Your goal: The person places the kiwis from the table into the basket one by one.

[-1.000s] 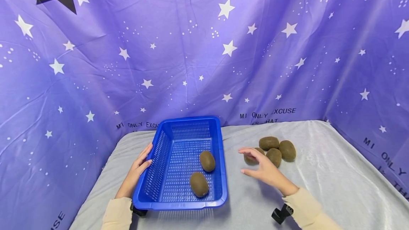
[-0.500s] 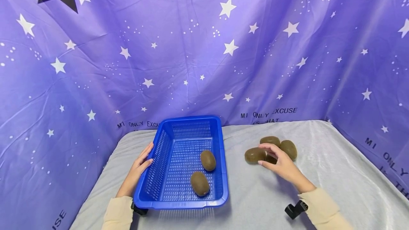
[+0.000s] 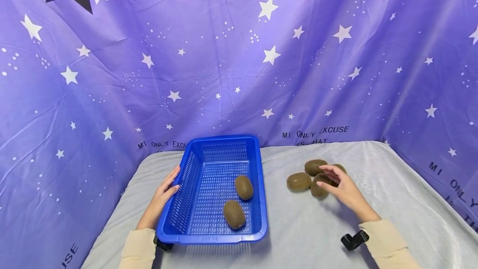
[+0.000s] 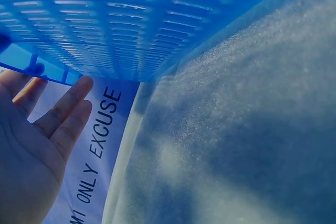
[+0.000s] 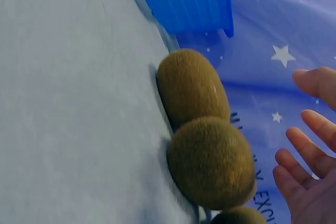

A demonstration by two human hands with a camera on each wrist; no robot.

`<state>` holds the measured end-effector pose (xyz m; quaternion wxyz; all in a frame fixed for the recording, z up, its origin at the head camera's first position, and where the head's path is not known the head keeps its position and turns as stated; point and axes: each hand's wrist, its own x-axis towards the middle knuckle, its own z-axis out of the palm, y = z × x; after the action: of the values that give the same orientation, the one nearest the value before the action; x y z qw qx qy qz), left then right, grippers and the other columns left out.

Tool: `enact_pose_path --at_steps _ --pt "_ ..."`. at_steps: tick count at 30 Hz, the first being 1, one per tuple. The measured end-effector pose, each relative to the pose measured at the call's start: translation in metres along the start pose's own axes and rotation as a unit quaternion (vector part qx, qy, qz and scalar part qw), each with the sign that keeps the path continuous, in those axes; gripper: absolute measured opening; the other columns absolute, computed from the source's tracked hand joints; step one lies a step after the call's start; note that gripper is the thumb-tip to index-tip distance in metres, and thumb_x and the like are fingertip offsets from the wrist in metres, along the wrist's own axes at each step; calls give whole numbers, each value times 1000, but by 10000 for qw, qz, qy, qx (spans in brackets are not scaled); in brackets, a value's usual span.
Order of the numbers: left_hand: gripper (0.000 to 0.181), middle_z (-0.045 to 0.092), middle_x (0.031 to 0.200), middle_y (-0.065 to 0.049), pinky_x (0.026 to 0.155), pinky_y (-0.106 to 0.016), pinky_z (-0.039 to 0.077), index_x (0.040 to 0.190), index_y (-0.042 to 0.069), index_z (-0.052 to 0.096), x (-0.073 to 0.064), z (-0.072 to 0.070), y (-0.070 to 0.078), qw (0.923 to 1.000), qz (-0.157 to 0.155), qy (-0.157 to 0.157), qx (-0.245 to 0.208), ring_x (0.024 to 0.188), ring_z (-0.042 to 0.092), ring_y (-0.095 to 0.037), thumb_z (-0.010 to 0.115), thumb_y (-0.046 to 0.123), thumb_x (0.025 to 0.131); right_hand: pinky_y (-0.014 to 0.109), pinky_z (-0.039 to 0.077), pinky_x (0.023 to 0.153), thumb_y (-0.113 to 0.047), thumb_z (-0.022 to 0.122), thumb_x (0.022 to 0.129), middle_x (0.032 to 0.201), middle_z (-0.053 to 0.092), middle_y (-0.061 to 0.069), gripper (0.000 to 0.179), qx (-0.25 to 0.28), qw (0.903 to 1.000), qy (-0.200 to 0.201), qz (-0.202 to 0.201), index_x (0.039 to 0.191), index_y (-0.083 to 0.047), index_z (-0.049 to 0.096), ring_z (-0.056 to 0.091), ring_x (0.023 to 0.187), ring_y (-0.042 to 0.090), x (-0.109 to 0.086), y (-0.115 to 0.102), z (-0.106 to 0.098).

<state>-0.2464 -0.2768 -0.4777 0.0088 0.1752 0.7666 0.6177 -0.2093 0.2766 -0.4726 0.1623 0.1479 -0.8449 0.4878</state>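
Observation:
My left hand [image 3: 159, 199] rests along the left rim of a blue plastic basket [image 3: 263, 206], fingers extended; in the left wrist view its fingertips [image 4: 81, 85] lie right at the rim. Inside the basket are two brown kiwis, one [image 3: 244, 187] behind the other [image 3: 234, 214]. Over the right side of a cluster of several kiwis on the cloth hovers my right hand [image 3: 347, 192], thumb and fingers spread. It partly covers the nearest kiwi [image 3: 318, 190] and the far-right kiwi [image 3: 340, 168]. The right wrist view shows that hand [image 5: 315, 182] apart from the kiwis.
Also in the cluster are a left kiwi [image 3: 298, 182] and a back kiwi [image 3: 315, 167]. A pale grey cloth [image 3: 291, 227] covers the table. Behind and beside it hangs a purple curtain [image 3: 224, 69] with stars. A black wrist device [image 3: 354, 240] sits below the right sleeve.
My right hand has moved rightward across the kiwi cluster, uncovering the left kiwi and reaching over the right ones. The left hand and basket stay in place.

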Motion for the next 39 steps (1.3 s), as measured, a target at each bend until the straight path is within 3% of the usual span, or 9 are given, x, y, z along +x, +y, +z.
enact_pose_path --at_steps 7,13,15,22,27,31,36,39 --pt "54 12 158 -1 96 -5 22 150 17 27 0 0 0 10000 14 -14 -38 144 5 -25 45 16 99 4 34 88 -6 69 84 118 56 23 44 -111 9995 295 70 122 8 52 51 103 -3 0 9 -8" --pt "54 12 159 -1 96 -6 23 150 17 27 0 0 0 10000 27 -28 -77 144 5 -25 45 16 99 4 35 87 0 70 81 110 57 -9 46 8 9975 711 35 121 9 52 51 100 -9 1 18 -13" --pt "54 12 159 -2 97 -6 23 150 16 27 0 0 0 9999 41 -34 -93 144 4 -25 45 15 99 5 35 87 0 70 81 110 56 -12 45 36 9966 819 58 121 9 52 50 101 -8 1 21 -14" --pt "54 12 158 -1 97 -6 23 150 16 26 0 0 -1 10000 39 -27 -84 144 5 -25 44 15 99 6 34 87 -4 68 84 110 58 10 41 -72 9918 1226 357 119 10 52 49 101 -5 0 33 -13" --pt "54 13 158 0 96 -5 22 150 16 27 0 1 0 10000 16 11 8 144 5 -26 45 16 99 3 33 86 -8 68 85 116 54 20 43 -116 9859 1463 808 121 9 51 46 102 -3 0 37 -13" --pt "54 13 158 1 96 -5 22 150 17 27 0 1 0 10000 -24 20 1 144 5 -25 45 16 99 3 32 84 -12 67 86 124 50 23 48 -190 9809 1547 1167 126 7 49 45 108 12 0 39 -14" --pt "54 13 158 1 96 -5 22 150 17 27 0 1 1 10000 -44 41 41 144 5 -25 45 17 99 3 33 81 -12 66 87 129 46 23 54 13 9782 1510 1428 131 7 42 44 106 5 0 43 -13" --pt "54 14 158 1 96 -5 22 150 17 27 0 1 1 10000 -44 55 68 144 6 -26 45 17 99 3 33 80 -12 66 87 133 41 23 58 127 9769 1446 1569 134 8 38 44 109 12 0 45 -11"
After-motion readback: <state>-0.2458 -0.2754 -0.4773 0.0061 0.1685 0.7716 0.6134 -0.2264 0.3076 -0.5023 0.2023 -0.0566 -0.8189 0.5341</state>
